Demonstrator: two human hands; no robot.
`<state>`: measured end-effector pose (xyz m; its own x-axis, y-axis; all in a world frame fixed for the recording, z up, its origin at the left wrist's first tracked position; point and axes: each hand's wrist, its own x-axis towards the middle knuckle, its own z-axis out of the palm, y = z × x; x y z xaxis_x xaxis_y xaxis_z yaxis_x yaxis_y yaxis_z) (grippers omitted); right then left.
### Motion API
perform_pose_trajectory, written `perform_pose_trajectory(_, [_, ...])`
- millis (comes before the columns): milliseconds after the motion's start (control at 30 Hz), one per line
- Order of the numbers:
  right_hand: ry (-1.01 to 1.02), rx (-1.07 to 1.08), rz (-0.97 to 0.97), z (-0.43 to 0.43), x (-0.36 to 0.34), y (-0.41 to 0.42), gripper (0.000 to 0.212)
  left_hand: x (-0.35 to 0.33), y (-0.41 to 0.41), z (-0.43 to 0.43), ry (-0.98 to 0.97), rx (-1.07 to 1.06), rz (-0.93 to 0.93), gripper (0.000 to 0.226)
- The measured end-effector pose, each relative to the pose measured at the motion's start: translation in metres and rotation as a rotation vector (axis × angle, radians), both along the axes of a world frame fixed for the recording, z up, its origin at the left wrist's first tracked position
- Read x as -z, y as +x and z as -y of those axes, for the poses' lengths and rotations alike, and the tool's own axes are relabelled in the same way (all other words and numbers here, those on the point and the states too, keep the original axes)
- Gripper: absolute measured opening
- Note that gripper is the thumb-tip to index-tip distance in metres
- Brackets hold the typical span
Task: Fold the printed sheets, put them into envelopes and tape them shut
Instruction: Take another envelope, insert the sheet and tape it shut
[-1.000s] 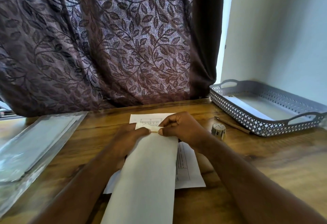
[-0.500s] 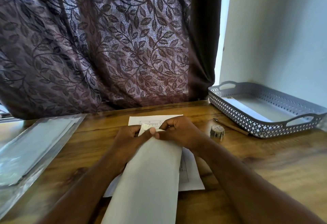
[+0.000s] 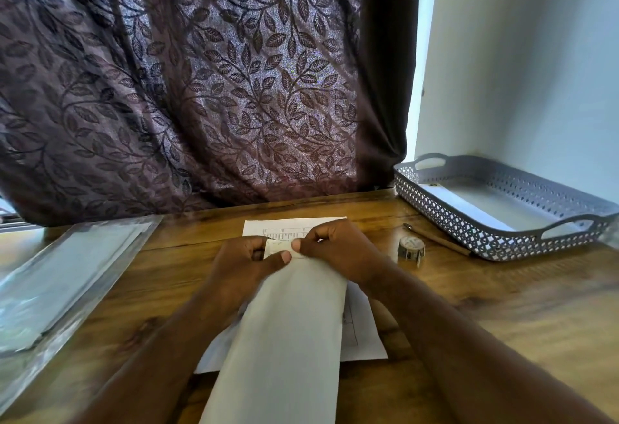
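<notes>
Envelope point(image 3: 288, 333) in left hand point(image 3: 243, 266) and right hand point(image 3: 338, 252) (printed sheet point(image 3: 288, 224) beneath)

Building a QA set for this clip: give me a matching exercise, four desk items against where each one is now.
Things:
1. envelope
2. tape roll
3. grey perforated tray
4. printed sheet

Places:
A. flat on the desk, partly under the envelope
B. far right, against the wall
C. pinched at its far end by the left hand and the right hand
D. on the desk, between the right hand and the tray

Pairs: 1-C, 2-D, 3-B, 4-A
</notes>
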<state>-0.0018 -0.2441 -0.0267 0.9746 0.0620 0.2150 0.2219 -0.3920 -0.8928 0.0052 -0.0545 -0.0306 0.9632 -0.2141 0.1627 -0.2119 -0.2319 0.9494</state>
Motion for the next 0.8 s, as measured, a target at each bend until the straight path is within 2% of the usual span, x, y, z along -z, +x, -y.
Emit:
perform_pose_trajectory(267, [-0.04, -0.057, -0.061, 0.003, -0.005, -0.001, 0.023, -0.002, -0.001, 0.001, 0.025, -0.021, 0.014, 0.006])
perform_pose_trajectory(533, [0.311, -0.133, -0.347, 0.013, -0.011, -0.009, 0.023, -0.009, 0.002, -0.006, -0.114, -0.068, -0.118, 0.01])
perform_pose_trajectory(667, [0.388, -0.119, -0.436, 0.015, -0.015, -0.009, 0.023, -0.009, 0.004, -0.009, -0.123, -0.083, -0.135, 0.01])
perform_pose_trajectory(800, [0.399, -0.083, -0.508, 0.015, -0.015, -0.009, 0.025, -0.009, 0.005, -0.01, -0.053, -0.102, -0.103, 0.011])
